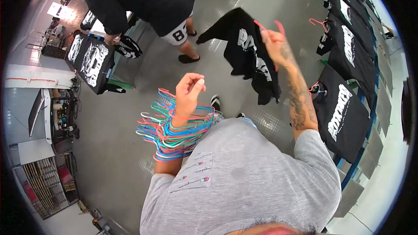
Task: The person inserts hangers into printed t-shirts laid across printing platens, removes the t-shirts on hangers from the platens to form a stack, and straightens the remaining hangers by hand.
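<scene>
My right hand [275, 47] is raised and closed around a red clothes hanger [279, 29]. From that hanger a black T-shirt [250, 48] with white print hangs slanted over the floor. Around my left forearm is a thick bundle of hangers [174, 130] in red, blue, green and white. My left hand [189, 92] sits beyond the bundle, fingers curled in and thumb near the fingertips, with nothing visible in it.
A row of black printed T-shirts [342, 109], several with hangers, lies along a rack on the right. At upper left a person in black [139, 2] bends over printed shirts [89, 58] on a stand. Shelving [45, 182] stands at lower left.
</scene>
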Action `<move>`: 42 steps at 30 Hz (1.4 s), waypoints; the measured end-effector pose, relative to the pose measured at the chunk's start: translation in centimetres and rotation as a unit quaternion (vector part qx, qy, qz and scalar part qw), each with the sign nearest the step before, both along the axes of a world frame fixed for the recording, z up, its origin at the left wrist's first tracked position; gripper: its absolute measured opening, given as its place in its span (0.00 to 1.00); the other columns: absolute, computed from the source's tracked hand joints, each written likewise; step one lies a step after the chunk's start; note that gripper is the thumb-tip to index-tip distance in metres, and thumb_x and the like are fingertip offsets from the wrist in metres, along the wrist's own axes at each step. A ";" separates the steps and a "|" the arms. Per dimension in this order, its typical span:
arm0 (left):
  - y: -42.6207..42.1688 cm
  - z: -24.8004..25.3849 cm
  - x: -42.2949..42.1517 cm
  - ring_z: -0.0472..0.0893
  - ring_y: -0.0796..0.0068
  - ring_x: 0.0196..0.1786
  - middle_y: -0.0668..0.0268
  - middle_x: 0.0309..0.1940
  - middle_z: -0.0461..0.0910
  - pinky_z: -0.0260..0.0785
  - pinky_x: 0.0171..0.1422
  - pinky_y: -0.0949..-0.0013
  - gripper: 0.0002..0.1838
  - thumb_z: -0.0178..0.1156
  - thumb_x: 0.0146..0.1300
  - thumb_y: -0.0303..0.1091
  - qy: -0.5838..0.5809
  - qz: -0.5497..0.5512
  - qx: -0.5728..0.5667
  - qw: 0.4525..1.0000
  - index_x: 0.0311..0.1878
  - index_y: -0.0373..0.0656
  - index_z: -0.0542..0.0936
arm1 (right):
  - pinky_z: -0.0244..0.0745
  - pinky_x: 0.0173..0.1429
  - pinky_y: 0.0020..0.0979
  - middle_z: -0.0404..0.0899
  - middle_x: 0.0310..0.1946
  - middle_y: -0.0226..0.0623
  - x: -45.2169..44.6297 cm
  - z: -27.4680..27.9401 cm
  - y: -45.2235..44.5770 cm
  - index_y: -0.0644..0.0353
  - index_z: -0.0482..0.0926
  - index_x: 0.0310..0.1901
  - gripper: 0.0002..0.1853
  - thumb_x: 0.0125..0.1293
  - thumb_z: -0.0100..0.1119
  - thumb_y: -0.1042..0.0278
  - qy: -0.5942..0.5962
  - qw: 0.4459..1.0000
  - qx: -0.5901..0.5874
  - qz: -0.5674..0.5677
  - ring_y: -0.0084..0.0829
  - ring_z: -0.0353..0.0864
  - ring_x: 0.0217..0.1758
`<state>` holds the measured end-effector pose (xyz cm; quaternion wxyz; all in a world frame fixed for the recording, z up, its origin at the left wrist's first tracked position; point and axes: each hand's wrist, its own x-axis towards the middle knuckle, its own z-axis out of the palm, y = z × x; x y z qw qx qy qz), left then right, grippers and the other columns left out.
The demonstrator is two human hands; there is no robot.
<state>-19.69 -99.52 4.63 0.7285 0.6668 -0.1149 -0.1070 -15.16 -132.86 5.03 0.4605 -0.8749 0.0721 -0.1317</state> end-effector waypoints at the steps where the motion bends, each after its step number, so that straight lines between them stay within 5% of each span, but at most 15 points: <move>1: -0.4 -0.2 1.1 0.76 0.83 0.33 0.70 0.30 0.76 0.70 0.41 0.77 0.05 0.58 0.68 0.26 0.000 -0.006 -0.007 1.000 0.44 0.36 0.77 | 0.66 0.35 0.30 0.64 0.19 0.27 -0.8 2.7 0.0 0.61 0.72 0.28 0.18 0.75 0.47 0.59 0.053 0.998 -0.022 -0.027 0.21 0.62 0.25; 3: -0.9 -0.8 3.3 0.77 0.83 0.34 0.70 0.31 0.77 0.70 0.42 0.77 0.05 0.58 0.68 0.26 0.004 -0.031 -0.004 0.999 0.44 0.36 0.77 | 0.68 0.34 0.34 0.68 0.19 0.35 0.9 -2.9 -0.3 0.62 0.73 0.29 0.20 0.74 0.47 0.56 -0.002 1.000 -0.009 0.006 0.28 0.68 0.24; 6: -1.7 -1.0 6.7 0.77 0.83 0.35 0.70 0.32 0.77 0.71 0.42 0.77 0.05 0.58 0.68 0.26 0.020 -0.078 -0.014 0.997 0.45 0.36 0.77 | 0.71 0.37 0.43 0.75 0.25 0.53 2.4 -5.8 1.3 0.63 0.76 0.32 0.19 0.72 0.48 0.55 0.056 0.997 -0.025 -0.045 0.52 0.74 0.29; 10: -3.9 -0.9 11.7 0.79 0.79 0.41 0.66 0.38 0.78 0.73 0.47 0.75 0.10 0.59 0.66 0.26 0.050 -0.128 -0.061 0.989 0.48 0.36 0.74 | 0.71 0.35 0.41 0.75 0.21 0.50 4.8 -3.5 4.0 0.66 0.78 0.29 0.20 0.67 0.54 0.54 0.122 0.992 -0.031 0.015 0.44 0.77 0.26; 12: -5.0 -1.4 13.9 0.79 0.73 0.50 0.58 0.51 0.79 0.71 0.58 0.69 0.18 0.58 0.66 0.25 0.050 -0.184 -0.032 0.981 0.57 0.38 0.69 | 0.71 0.34 0.40 0.75 0.19 0.48 6.3 -2.8 5.2 0.66 0.79 0.30 0.19 0.66 0.55 0.55 0.157 0.987 -0.013 0.039 0.39 0.78 0.25; 17: -8.6 -2.6 16.9 0.69 0.65 0.65 0.55 0.65 0.65 0.64 0.68 0.62 0.37 0.61 0.61 0.23 0.078 -0.291 -0.047 0.952 0.71 0.44 0.56 | 0.73 0.37 0.33 0.77 0.25 0.39 7.7 -2.1 6.1 0.66 0.79 0.47 0.16 0.57 0.59 0.71 0.115 0.987 0.084 0.075 0.27 0.76 0.29; 24: -12.5 -2.3 19.9 0.67 0.61 0.69 0.57 0.68 0.63 0.61 0.71 0.61 0.42 0.56 0.57 0.15 0.119 -0.360 -0.209 0.901 0.75 0.44 0.52 | 0.78 0.47 0.32 0.83 0.36 0.45 5.4 1.8 7.4 0.65 0.79 0.50 0.16 0.60 0.54 0.77 -0.086 0.993 0.049 -0.071 0.36 0.85 0.39; 28: -14.2 -2.6 21.0 0.65 0.54 0.71 0.51 0.69 0.61 0.61 0.72 0.55 0.41 0.55 0.59 0.15 0.154 -0.361 -0.165 0.905 0.75 0.42 0.53 | 0.78 0.46 0.28 0.86 0.38 0.37 -1.0 -10.1 -1.4 0.60 0.83 0.49 0.14 0.64 0.62 0.65 -0.057 0.858 0.162 -0.484 0.26 0.83 0.37; 31: -15.6 -2.6 21.7 0.64 0.52 0.72 0.49 0.70 0.60 0.60 0.73 0.54 0.40 0.55 0.60 0.16 0.153 -0.381 -0.164 0.897 0.75 0.41 0.52 | 0.77 0.38 0.32 0.83 0.35 0.35 -10.7 -20.7 -9.3 0.65 0.83 0.45 0.19 0.54 0.72 0.63 0.027 0.575 0.417 -0.703 0.29 0.80 0.35; 33: -16.8 -2.8 22.4 0.63 0.51 0.72 0.48 0.70 0.59 0.60 0.73 0.53 0.40 0.55 0.60 0.16 0.152 -0.382 -0.158 0.898 0.75 0.41 0.52 | 0.67 0.60 0.38 0.76 0.50 0.41 -17.1 -29.5 -14.6 0.68 0.74 0.56 0.40 0.45 0.78 0.51 0.002 0.507 0.414 -0.756 0.36 0.74 0.48; 34: -17.3 -2.9 22.7 0.63 0.50 0.73 0.48 0.71 0.59 0.60 0.74 0.52 0.40 0.55 0.60 0.16 0.150 -0.380 -0.153 0.900 0.75 0.41 0.52 | 0.62 0.68 0.40 0.73 0.56 0.42 -17.5 -28.0 -14.7 0.67 0.70 0.60 0.44 0.47 0.76 0.46 -0.007 0.483 0.426 -0.766 0.37 0.71 0.57; 36: -18.3 -2.7 23.4 0.63 0.51 0.72 0.49 0.70 0.61 0.60 0.73 0.53 0.39 0.53 0.60 0.14 0.161 -0.364 -0.155 0.904 0.75 0.41 0.53 | 0.58 0.72 0.44 0.69 0.61 0.42 -18.7 -28.3 -15.7 0.66 0.66 0.63 0.43 0.55 0.71 0.44 -0.051 0.501 0.517 -0.692 0.38 0.67 0.64; 37: -18.7 -2.7 23.8 0.63 0.50 0.72 0.48 0.70 0.61 0.60 0.73 0.52 0.39 0.54 0.60 0.16 0.157 -0.356 -0.155 0.908 0.75 0.41 0.53 | 0.63 0.70 0.46 0.74 0.58 0.39 -18.7 -28.1 -16.0 0.63 0.73 0.57 0.28 0.65 0.61 0.47 -0.119 0.528 0.553 -0.634 0.39 0.70 0.63; 40: -20.5 -2.0 25.0 0.66 0.49 0.70 0.47 0.68 0.64 0.61 0.73 0.50 0.37 0.54 0.62 0.19 0.151 -0.323 -0.149 0.922 0.74 0.40 0.54 | 0.70 0.63 0.44 0.78 0.52 0.36 -17.8 -28.9 -17.6 0.60 0.78 0.49 0.18 0.70 0.55 0.53 -0.277 0.562 0.572 -0.529 0.36 0.75 0.58; 42: -21.5 -1.8 25.4 0.67 0.50 0.69 0.47 0.67 0.65 0.63 0.72 0.50 0.37 0.54 0.62 0.20 0.155 -0.290 -0.140 0.934 0.74 0.41 0.54 | 0.69 0.58 0.42 0.81 0.47 0.30 -17.0 -23.9 -18.0 0.53 0.80 0.42 0.10 0.68 0.56 0.58 -0.352 0.587 0.543 -0.487 0.28 0.76 0.53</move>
